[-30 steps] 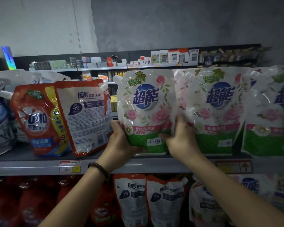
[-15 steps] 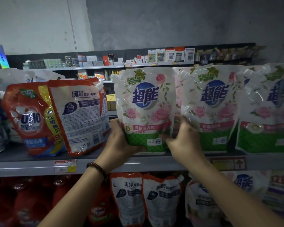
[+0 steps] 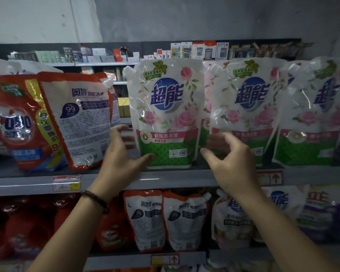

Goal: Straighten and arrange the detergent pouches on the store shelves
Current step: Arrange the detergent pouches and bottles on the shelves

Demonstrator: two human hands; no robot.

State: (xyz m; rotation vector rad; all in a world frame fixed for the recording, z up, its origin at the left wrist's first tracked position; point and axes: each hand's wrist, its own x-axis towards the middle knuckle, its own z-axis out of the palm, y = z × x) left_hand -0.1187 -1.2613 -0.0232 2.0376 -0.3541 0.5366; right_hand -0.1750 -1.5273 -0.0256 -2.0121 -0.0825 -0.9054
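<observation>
1. The risk first: the floral pouch (image 3: pixel 166 114) stands on its own soft base near the front lip of the upper shelf (image 3: pixel 175 178), and neither hand grips it. I judge that a forward slump could carry it over the edge.
2. The left hand (image 3: pixel 122 156) is spread wide, with the thumb tip at the pouch's lower left corner and the fingers fanned just beside its left edge. I cannot tell whether the thumb truly touches. A careless brush there could twist the pouch off square.
3. The right hand (image 3: pixel 231 163) hovers by the lower right corner, fingers loosely curled round nothing. It sits in front of the neighbouring floral pouch (image 3: pixel 245 108), so a stray knuckle could knock that one and tip the row.
4. On the left, the red-and-white pouch (image 3: pixel 81 118) leans with its back label facing out. A gap separates the two, so there is no support from that side.
5. The look of it: glossy, crinkled white film with pink roses, a round blue logo, a green band at the bottom and a spout at the top left. It stands upright, front out, roughly level with its neighbours.
</observation>
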